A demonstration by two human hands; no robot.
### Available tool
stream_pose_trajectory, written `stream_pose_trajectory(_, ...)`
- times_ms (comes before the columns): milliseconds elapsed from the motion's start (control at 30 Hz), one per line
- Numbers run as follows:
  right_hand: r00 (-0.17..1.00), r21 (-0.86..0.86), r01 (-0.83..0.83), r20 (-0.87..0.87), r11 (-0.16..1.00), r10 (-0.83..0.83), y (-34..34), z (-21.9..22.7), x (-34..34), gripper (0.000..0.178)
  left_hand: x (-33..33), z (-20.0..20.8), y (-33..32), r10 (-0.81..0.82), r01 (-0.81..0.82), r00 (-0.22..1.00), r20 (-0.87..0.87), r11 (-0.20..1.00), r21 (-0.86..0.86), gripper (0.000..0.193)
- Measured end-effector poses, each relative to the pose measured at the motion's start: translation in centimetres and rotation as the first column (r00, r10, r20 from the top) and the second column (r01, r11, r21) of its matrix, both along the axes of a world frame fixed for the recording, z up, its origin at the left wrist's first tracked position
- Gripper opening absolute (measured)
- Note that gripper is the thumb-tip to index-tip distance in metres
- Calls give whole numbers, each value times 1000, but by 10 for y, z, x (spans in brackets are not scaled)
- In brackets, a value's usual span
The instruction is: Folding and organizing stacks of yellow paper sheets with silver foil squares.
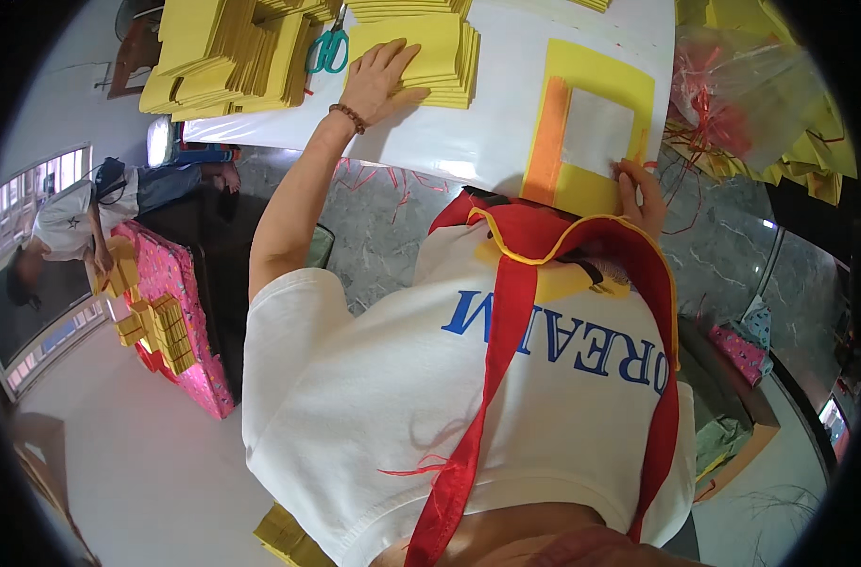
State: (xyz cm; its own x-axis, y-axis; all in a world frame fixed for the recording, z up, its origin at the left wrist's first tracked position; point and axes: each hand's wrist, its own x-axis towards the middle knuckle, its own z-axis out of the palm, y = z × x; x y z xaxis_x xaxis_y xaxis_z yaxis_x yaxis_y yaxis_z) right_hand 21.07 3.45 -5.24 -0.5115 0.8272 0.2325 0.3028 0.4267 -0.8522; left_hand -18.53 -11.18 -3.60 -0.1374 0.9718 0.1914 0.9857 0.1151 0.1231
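Note:
My left hand [381,77] lies flat with spread fingers on a stack of yellow paper sheets [440,52] on the white table [430,142]; a beaded bracelet circles the wrist. My right hand [638,194] pinches the near edge of a yellow and orange sheet with a silvery square in its middle [591,123], which lies at the table's near edge. My white shirt and a red sash with yellow trim [506,312] fill the lower middle of the view.
More yellow paper stacks [227,57] and green-handled scissors [328,49] lie at the table's far left. A clear plastic bag with red string [733,104] and yellow sheets sits at right. Another person [71,222] works at a pink surface [180,321] holding yellow stacks.

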Motion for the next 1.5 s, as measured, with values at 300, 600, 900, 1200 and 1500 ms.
stream_pose_trajectory(300,999,-52,-30,27,998,31,1,-6,2,18,-13,-6,0,-41,41,999,19,999,2,56)
stream_pose_trajectory(600,999,-74,-37,-2,997,37,0,-5,0,18,-2,-5,0,-34,46,986,-165,997,70,62)
stream_pose_trajectory(900,999,-59,-32,10,998,32,-2,-2,-2,18,-6,-14,-3,-49,71,976,-214,993,97,63)
stream_pose_trajectory(1200,1000,-101,-27,-8,994,26,-1,-2,-3,17,1,-5,-1,-49,66,975,-217,995,74,68)
stream_pose_trajectory(1500,999,-26,-11,-51,1000,9,-1,-5,-2,17,0,-6,-3,-59,74,975,-213,995,64,68)
